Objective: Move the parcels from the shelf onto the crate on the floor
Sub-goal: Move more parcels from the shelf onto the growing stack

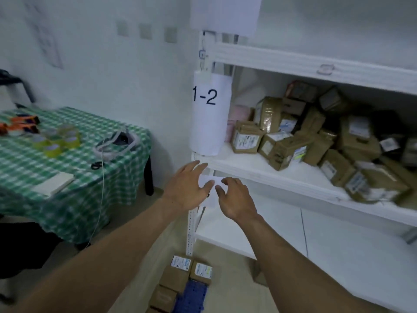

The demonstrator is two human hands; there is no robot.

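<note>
View from a head-worn camera, looking down at a white metal shelf unit [270, 175] in a pale room. Both bare arms are held out toward the shelf's left corner post.

The left hand [187, 186] is flat, fingers spread, and holds nothing. The right hand [234, 199] is just beside it, fingers loosely bent, also empty. A small white paper tag [208, 180] on the post shows between them; what is printed on it is hidden.

The middle shelf carries a loose heap of brown cardboard parcels [316, 136], taped and with white shipping labels, piled to the right of the hands and well apart from them. At the bottom edge of the view, on the floor by the post, is a blue plastic crate [191, 297]. A few delivered parcels [180, 274] lie on it or against its left and far sides; which of the two cannot be told.

This looks like the gap between loads: some parcels are down, most remain on the shelf. The next move likely calls for stretching up and to the right to take a box from the near edge of the heap, without tipping the tilted ones.

The only readable writing is "1-2", in dark print on a white paper sign [211, 97] wrapped round the post. The parcel labels are too blurred to read.

To the left stands a desk [67, 211] under a green checked cloth, with rolls of clear tape [56, 138] and orange tape dispensers [22, 125].
</note>
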